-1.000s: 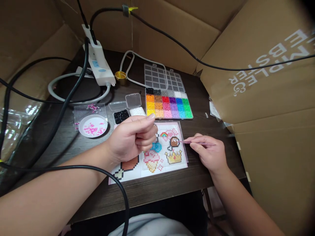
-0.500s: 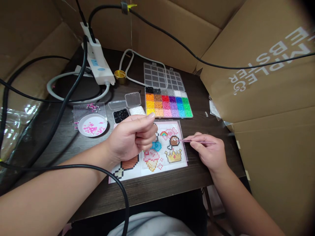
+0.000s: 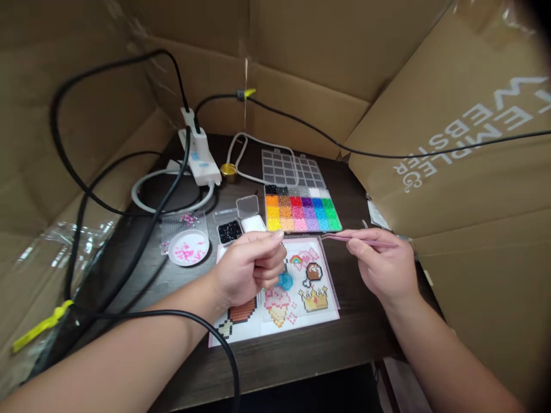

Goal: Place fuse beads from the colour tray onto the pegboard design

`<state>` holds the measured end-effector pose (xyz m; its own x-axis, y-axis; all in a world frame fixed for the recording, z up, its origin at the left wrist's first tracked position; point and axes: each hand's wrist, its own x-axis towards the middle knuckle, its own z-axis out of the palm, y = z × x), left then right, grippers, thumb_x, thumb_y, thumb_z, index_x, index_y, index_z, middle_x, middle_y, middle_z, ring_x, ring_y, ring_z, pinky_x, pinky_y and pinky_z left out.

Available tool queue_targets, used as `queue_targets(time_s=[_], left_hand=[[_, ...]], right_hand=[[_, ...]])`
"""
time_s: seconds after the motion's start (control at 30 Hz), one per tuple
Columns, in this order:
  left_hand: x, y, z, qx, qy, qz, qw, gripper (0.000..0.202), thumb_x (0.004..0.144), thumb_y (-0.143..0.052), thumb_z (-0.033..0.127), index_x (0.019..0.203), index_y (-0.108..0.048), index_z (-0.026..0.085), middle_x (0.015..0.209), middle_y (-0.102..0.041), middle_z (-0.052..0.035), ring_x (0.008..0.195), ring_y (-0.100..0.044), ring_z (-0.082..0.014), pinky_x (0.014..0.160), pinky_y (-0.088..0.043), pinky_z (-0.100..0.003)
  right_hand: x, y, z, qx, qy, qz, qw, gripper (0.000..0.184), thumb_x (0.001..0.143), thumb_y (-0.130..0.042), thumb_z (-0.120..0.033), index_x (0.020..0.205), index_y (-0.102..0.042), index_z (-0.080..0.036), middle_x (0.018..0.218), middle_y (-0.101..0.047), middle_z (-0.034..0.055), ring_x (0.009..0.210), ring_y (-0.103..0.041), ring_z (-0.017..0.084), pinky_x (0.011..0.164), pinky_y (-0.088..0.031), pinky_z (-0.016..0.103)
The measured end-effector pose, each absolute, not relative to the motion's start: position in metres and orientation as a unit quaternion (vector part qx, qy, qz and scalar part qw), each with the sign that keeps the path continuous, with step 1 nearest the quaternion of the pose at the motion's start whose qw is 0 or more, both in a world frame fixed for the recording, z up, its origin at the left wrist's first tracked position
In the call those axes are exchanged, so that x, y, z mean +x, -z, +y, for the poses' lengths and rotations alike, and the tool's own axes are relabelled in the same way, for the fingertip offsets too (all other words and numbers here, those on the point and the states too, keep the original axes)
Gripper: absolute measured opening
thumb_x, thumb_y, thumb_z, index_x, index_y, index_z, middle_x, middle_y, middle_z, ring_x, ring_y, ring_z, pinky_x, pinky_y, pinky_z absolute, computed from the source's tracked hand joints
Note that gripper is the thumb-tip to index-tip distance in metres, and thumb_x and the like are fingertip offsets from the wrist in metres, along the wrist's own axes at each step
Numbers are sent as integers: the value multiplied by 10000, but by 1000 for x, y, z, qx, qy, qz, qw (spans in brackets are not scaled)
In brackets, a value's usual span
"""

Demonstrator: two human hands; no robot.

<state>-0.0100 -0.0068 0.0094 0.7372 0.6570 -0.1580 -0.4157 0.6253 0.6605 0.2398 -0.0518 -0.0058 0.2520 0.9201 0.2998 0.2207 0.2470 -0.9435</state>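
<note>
My left hand (image 3: 252, 267) is curled into a fist above the left part of the pattern sheet (image 3: 314, 325); what it holds, if anything, is hidden inside the fingers. My right hand (image 3: 387, 268) grips pink tweezers (image 3: 334, 236), whose tips point left, just above the sheet's upper right edge. Whether a bead sits in the tips is too small to tell. A clear pegboard (image 3: 334, 293) overlies the sheet, which shows a crown (image 3: 314, 299), a drumstick (image 3: 314, 272), an ice cream (image 3: 278, 312) and other pixel pictures.
Behind the sheet lies an open bead box (image 3: 341, 228) with many colours. Small cases of black beads (image 3: 229, 232) and white beads (image 3: 253, 223) stand left of it. Further left are a white dish (image 3: 174, 258), a power strip (image 3: 205, 169) and black cables (image 3: 172, 198). Cardboard walls (image 3: 301, 109) enclose the table.
The view has tilted up. My right hand has lifted the tweezers from the drumstick picture to the sheet's upper right edge. My left fist stays over the sheet.
</note>
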Motion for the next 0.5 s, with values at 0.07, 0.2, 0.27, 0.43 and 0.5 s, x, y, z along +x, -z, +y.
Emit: queue_targets(time_s=[0.07,0.2,0.27,0.43,0.5], left_hand=[[-11,-8,-7,308,-306,190,880,539,828,-665,389,538,-259,188,497,-190,80,420,-143,-39,412,-105,-206],[-12,-8,-8,309,-310,195,878,534,839,-653,390,544,-255,191,495,-192,84,422,-140,-40,411,-99,-202],[-12,-9,-9,306,-313,200,877,541,833,-661,399,543,-255,190,497,-196,84,420,-141,-38,412,-102,-203],[-12,-9,-9,301,-306,204,880,545,816,-678,411,535,-266,191,499,-186,88,420,-134,-39,409,-101,-202],[-12,-9,-8,300,-303,207,881,545,809,-685,410,535,-268,190,499,-189,87,422,-133,-39,408,-101,-201]], right_hand=[[225,-9,-29,-539,-254,-549,586,81,792,-763,-232,871,-783,-231,906,-795,59,815,-748,231,776,-614,400],[191,-18,18,-557,-203,-566,573,65,786,-734,-231,809,-790,-206,846,-789,69,792,-740,229,749,-608,376],[179,-9,34,-566,-196,-553,579,58,773,-724,-220,774,-778,-202,822,-785,67,774,-737,225,732,-605,365],[169,20,43,-586,-219,-524,578,61,761,-711,-243,766,-758,-204,792,-779,58,752,-731,222,709,-597,350],[168,24,41,-583,-226,-520,582,65,762,-710,-254,768,-754,-206,799,-780,56,761,-731,221,722,-596,350]])
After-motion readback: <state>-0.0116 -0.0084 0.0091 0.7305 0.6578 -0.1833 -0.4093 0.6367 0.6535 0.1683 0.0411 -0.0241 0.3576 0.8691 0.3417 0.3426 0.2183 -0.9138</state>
